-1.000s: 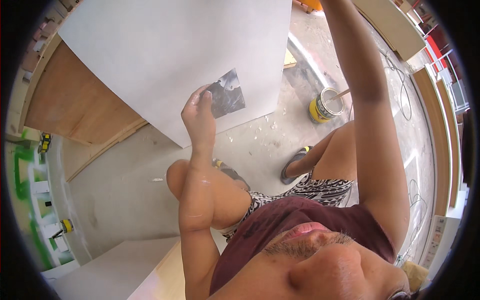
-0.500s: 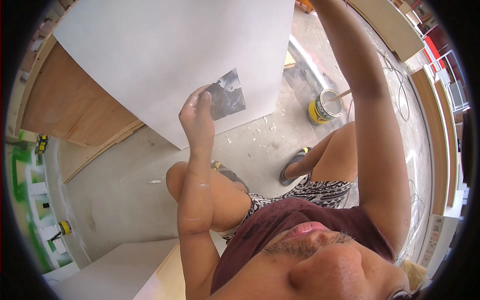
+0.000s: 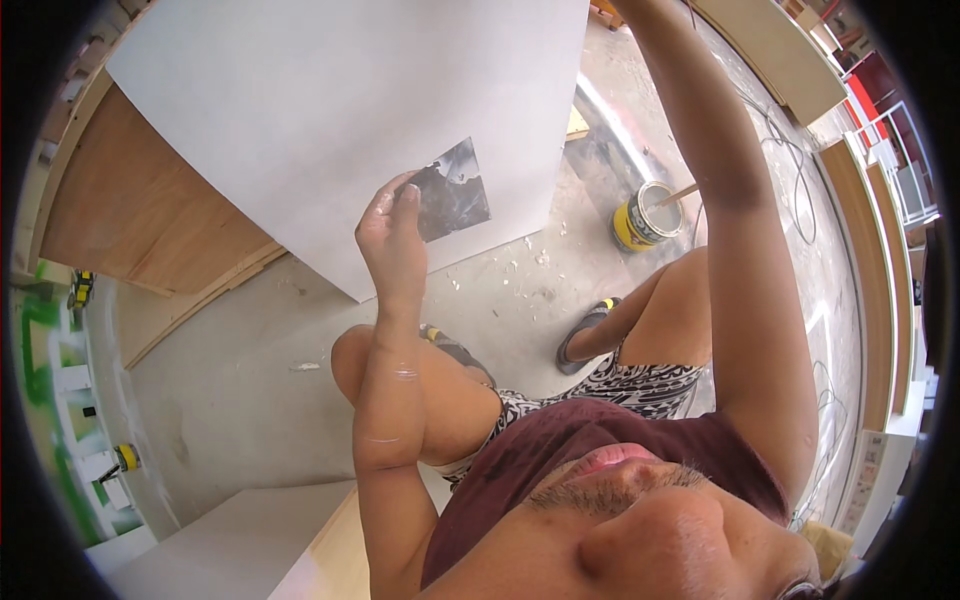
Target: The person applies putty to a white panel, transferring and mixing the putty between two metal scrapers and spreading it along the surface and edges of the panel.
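Observation:
My left hand (image 3: 392,235) is raised in front of a large white panel (image 3: 330,110). Its thumb and fingers pinch a thin, dark, square spreader plate (image 3: 455,200), whose upper part carries pale smears that look like filler. From this view I cannot tell whether the plate touches the panel. My right forearm (image 3: 690,90) stretches up past the panel's right edge, and the hand on it lies beyond the top of the picture. On the floor to the right stands an open yellow and black can (image 3: 637,228) with a wooden stick (image 3: 684,193) in it.
Brown plywood (image 3: 150,200) stands behind the panel at left. White flakes (image 3: 515,265) are scattered on the concrete floor between my feet and the panel. A cable (image 3: 800,190) and long wooden boards (image 3: 870,270) lie at right. A pale board (image 3: 230,535) is at lower left.
My right forearm has shifted slightly up and to the left, its hand staying past the top edge. The left hand keeps its pinch on the spreader plate, almost still.

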`<state>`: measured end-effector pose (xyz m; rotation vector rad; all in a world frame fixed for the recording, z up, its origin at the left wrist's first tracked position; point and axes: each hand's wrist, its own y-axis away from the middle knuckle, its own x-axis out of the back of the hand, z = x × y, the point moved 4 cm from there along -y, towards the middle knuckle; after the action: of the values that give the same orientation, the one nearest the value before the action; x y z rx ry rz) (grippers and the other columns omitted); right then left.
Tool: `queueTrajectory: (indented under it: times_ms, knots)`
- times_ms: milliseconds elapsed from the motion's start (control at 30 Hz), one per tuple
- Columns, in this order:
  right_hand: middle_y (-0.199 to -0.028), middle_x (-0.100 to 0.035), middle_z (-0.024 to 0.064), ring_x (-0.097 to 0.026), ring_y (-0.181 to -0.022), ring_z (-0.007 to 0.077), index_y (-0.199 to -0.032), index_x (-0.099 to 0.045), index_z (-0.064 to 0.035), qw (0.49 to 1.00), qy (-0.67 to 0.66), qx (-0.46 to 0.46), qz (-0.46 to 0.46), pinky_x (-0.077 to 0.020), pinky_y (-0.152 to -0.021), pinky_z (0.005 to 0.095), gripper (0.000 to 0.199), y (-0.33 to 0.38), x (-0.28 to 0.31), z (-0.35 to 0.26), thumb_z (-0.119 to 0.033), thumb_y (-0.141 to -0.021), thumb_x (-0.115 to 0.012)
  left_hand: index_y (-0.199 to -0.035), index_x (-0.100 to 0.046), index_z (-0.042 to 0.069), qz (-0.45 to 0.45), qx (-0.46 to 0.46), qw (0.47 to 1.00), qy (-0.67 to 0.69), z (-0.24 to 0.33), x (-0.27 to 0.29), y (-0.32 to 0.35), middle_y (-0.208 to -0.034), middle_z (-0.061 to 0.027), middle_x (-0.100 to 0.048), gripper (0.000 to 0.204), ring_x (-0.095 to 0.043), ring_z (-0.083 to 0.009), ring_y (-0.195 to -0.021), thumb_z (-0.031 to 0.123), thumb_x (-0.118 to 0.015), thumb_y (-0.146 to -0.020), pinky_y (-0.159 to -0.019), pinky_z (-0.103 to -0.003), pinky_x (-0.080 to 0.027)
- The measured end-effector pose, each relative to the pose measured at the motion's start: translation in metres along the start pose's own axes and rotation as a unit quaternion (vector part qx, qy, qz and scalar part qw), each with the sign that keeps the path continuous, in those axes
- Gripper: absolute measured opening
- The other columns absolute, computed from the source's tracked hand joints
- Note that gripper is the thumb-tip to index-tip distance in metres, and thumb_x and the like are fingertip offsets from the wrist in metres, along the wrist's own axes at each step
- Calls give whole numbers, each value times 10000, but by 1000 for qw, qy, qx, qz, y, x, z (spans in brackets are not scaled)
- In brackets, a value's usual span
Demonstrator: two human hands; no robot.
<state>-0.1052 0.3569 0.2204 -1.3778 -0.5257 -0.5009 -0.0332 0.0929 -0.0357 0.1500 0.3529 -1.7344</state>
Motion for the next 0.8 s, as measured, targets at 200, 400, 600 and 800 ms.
queueTrajectory:
  times_ms: [200, 400, 600, 800]
  knots:
    - [-1306, -613, 102, -624, -1131, 272, -1291, -624, -180, 998, 40, 16, 48, -519, -922, 380, 569, -9, -5, 9, 55, -798, -463, -1111, -655, -63, -7, -1, 1000, -19, -1, -6, -1, -1001, -55, -670, 241, -581, -100, -902, 89, -548, -958, -847, -237, -453]
    - [-1203, -660, 87, -596, -1156, 268, -1219, -649, -101, 988, -3, 97, 117, -459, -1009, 397, 364, 93, -63, -21, -28, -880, -535, -1114, -646, -69, 20, 8, 1000, -19, 2, 6, 3, -979, -56, -666, 248, -578, -98, -891, 100, -544, -964, -838, -241, -456]
    - [-1436, -512, -36, -424, -1378, 222, -1387, -522, -295, 985, 110, 118, -56, -307, -1157, 471, 493, 236, -139, -4, -226, -904, -592, -1128, -644, -72, 7, 5, 1000, -18, -5, -2, -1, -980, -55, -667, 261, -577, -95, -880, 103, -551, -959, -821, -240, -460]
    - [-1386, -561, -20, -475, -1338, 234, -1379, -534, -294, 972, 112, 74, -195, -319, -1147, 473, 480, 242, -122, -8, -221, -907, -584, -1125, -641, -83, 18, -5, 999, -34, -9, 4, -4, -963, -51, -668, 264, -575, -89, -867, 99, -553, -954, -804, -232, -455]
